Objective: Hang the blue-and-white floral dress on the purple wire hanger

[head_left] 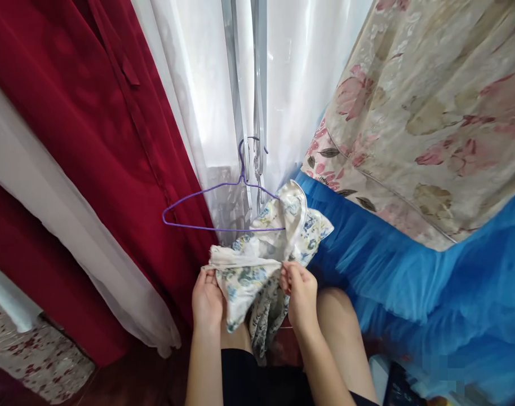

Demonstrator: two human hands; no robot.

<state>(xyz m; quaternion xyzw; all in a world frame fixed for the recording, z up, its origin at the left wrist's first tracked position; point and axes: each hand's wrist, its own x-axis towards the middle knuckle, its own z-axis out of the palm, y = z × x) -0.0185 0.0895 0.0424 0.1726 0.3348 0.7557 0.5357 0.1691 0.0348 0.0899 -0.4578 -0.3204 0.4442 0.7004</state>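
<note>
A white garment [251, 279] with a blue and green floral print hangs by one shoulder from a purple hanger [190, 198]. The hanger's left arm is bare, while its right end goes inside the cloth. My left hand [208, 296] grips the garment's edge on the left, fingers closed on it. On the right, my right hand [298, 288] pinches the same garment, and its edge is stretched between both hands. The lower part of the cloth droops between my knees, partly hidden. What kind of garment it is, I cannot tell for sure.
Grey metal bars [237, 73] stand behind the hanger, before a white curtain [308, 62]. Red curtains [126, 141] hang on the left. To the right are a floral cloth [409, 124] and blue tulle [393, 265]. My bare knee [337, 316] is close below.
</note>
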